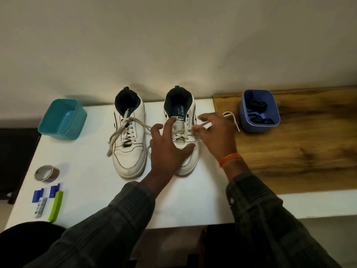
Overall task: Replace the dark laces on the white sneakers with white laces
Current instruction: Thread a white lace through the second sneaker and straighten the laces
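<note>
From the head view, two white sneakers stand side by side on the white desk (92,190), toes pointing at the person. The left sneaker (129,136) already has a white lace (123,130) through all its holes, with loose ends lying out to the sides. The right sneaker (182,132) is only partly laced. Its white lace (180,133) crosses the lower holes, and the top holes look bare.

The dark laces (257,113) sit in a purple tub (259,111) on the wooden part of the desk, to the right of the shoes. A teal tub (62,119) sits at the far left.

The left hand (170,147) has its fingers spread out. One finger presses on the tongue of the right sneaker, and the hand holds nothing. The right hand (216,130) pinches one end of the white lace beside the shoe. The other end (231,118) trails off toward the purple tub.

So I think the job is nearly done, and the step now is threading the second shoe. Next, the pinched tip likely needs to go into the next free hole and be pulled snug. The left hand should keep the shoe steady. The tip is small, so it needs a careful aim.
</note>
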